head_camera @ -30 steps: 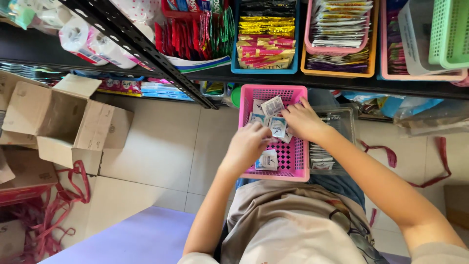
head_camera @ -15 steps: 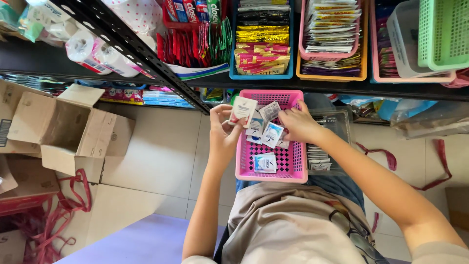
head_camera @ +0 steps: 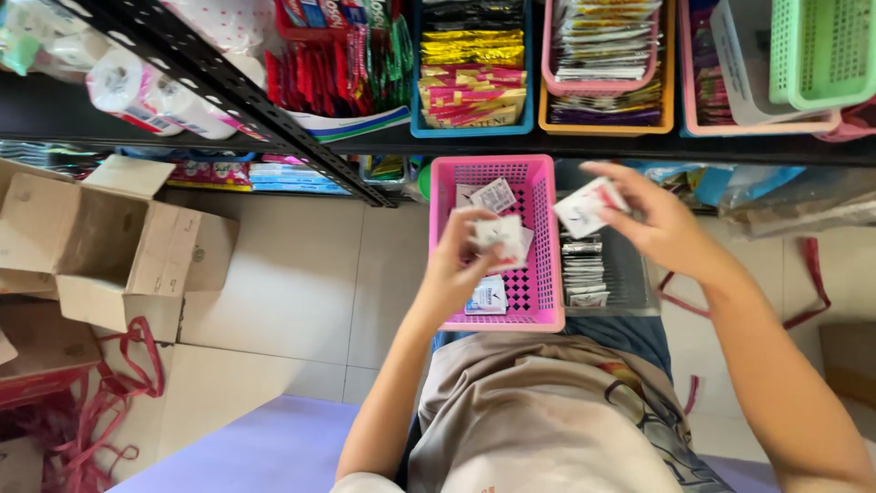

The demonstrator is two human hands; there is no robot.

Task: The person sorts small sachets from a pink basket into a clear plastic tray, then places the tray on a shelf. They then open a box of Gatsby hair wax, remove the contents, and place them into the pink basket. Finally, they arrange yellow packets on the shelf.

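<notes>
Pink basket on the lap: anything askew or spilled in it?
Nothing spilled. A few white sachets lie loose at odd angles in the pink basket, not stacked like the shelf bins' packets. The left hand holds some sachets over it; the right hand holds one beside it.

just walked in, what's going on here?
A person sits in front of stocked shelves with a pink basket on their lap. The left hand holds a small white sachet over the basket. The right hand holds another white sachet over a dark tray of sachets beside it. A few more sachets lie in the basket. An open cardboard box sits on the floor to the left.
</notes>
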